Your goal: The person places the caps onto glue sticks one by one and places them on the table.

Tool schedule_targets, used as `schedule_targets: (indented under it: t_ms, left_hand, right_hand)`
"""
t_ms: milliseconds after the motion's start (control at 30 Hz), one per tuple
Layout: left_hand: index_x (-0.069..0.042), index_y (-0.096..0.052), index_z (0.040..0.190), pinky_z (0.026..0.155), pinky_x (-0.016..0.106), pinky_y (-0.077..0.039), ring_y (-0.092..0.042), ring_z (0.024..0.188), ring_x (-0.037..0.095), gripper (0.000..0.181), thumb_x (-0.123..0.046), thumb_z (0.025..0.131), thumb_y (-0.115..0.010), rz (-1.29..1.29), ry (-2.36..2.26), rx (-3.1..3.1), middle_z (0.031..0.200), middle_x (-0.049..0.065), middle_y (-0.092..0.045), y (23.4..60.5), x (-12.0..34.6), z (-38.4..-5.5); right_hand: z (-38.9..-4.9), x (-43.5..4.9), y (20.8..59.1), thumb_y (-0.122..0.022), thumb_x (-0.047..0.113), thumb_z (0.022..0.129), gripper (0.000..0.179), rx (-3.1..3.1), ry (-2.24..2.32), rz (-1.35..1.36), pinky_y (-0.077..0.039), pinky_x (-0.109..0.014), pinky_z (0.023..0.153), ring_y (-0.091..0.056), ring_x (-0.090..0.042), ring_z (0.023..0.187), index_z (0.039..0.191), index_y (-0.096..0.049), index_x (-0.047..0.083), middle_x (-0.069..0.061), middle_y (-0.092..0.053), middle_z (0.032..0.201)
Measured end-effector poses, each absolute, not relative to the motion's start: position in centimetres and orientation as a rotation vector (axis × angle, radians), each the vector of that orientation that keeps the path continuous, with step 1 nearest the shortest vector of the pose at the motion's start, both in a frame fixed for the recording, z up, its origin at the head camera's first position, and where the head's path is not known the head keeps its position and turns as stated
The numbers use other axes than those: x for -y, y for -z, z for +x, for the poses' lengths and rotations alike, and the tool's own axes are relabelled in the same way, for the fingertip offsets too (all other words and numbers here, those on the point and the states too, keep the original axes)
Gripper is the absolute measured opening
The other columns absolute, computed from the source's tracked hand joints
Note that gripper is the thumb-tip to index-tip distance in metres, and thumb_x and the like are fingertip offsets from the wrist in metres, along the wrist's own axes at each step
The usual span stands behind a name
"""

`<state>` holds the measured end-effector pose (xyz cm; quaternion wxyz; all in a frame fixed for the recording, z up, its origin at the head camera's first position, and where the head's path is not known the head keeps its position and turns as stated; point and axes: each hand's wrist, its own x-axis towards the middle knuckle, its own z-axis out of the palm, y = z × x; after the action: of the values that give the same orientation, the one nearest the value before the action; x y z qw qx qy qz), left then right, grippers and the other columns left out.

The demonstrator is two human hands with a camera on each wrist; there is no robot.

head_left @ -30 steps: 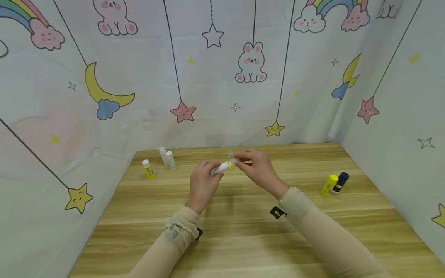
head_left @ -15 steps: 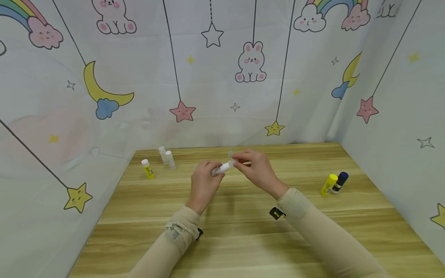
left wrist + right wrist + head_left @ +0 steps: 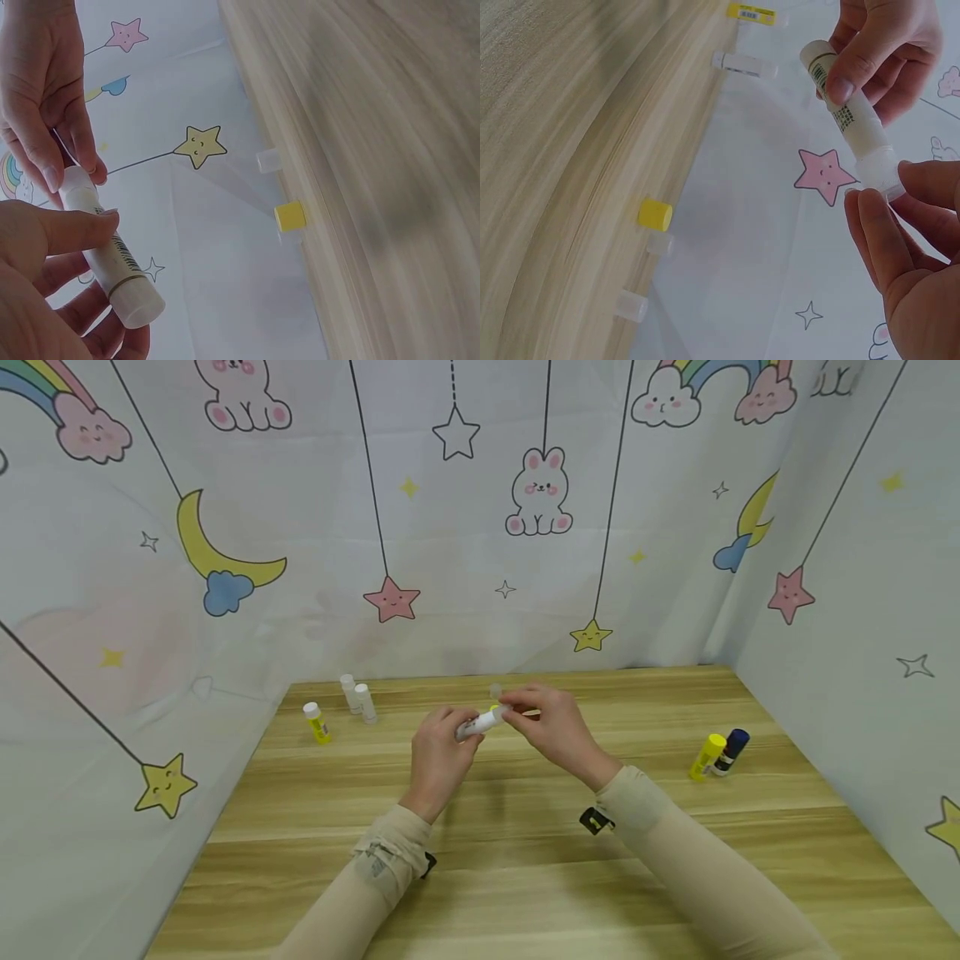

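A white glue stick (image 3: 477,725) is held tilted above the table between both hands. My left hand (image 3: 437,760) grips its body, thumb on one side and fingers curled round the other. Printed text and a barcode show on the barrel. At the far end, my right hand (image 3: 558,727) pinches a translucent cap (image 3: 879,171) between thumb and fingertips, and the cap sits over the stick's end. Behind the hands stands a loose yellow cap (image 3: 655,214), with translucent caps (image 3: 660,243) close by; in the head view the fingers mostly hide them.
At the back left stand a yellow glue stick (image 3: 318,725) with a white cap and two white ones (image 3: 365,703). To the right are a yellow glue stick (image 3: 708,757) and a navy one (image 3: 732,752). A printed curtain (image 3: 450,643) borders the wooden table (image 3: 525,893).
My right hand has brought the translucent cap from just off the glue stick's end onto it, a slight move leftward. My left hand has kept its grip, nearly still.
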<state>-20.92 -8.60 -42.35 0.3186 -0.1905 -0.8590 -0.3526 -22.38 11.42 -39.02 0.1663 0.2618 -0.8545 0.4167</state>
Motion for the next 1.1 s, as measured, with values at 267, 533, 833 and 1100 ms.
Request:
schedule_targets:
  t_ms: [267,533,833,1100]
  left_hand:
    - [-0.01,-0.077,0.101,0.073,0.042,-0.055,-0.064,0.084,0.024,0.027,-0.007,0.077,-0.088,-0.504,0.915,2.265,0.094,0.005,-0.068,42.66,8.6,-21.0]
    - [-0.01,-0.077,0.102,0.071,0.041,-0.054,-0.064,0.083,0.025,0.028,-0.007,0.077,-0.088,-0.503,0.914,2.262,0.094,0.006,-0.068,42.82,8.45,-20.92]
    - [-0.007,-0.077,0.104,0.07,0.04,-0.054,-0.063,0.081,0.024,0.028,-0.008,0.078,-0.088,-0.505,0.898,2.266,0.092,0.005,-0.067,42.88,8.45,-20.71]
    - [-0.006,-0.077,0.104,0.071,0.04,-0.054,-0.063,0.082,0.024,0.028,-0.006,0.078,-0.088,-0.524,0.895,2.252,0.092,0.006,-0.068,42.92,8.4,-20.73]
  right_hand:
    - [-22.21,-11.33,39.0,-0.073,0.016,0.094,0.022,2.436,-1.194,0.753,-0.058,-0.025,0.075,-0.068,-0.008,0.091,0.115,-0.076,0.013,0.002,-0.069,0.11]
    - [-22.08,-11.27,39.1,-0.073,0.015,0.094,0.022,2.438,-1.197,0.764,-0.058,-0.025,0.074,-0.068,-0.008,0.089,0.116,-0.076,0.012,0.001,-0.069,0.108]
    - [-22.11,-11.25,39.33,-0.073,0.017,0.095,0.022,2.447,-1.201,0.753,-0.058,-0.025,0.074,-0.067,-0.008,0.09,0.116,-0.076,0.013,0.004,-0.068,0.106]
    - [-21.98,-11.12,39.42,-0.073,0.018,0.095,0.026,2.439,-1.214,0.768,-0.058,-0.026,0.075,-0.067,-0.009,0.091,0.118,-0.075,0.007,0.004,-0.067,0.107]
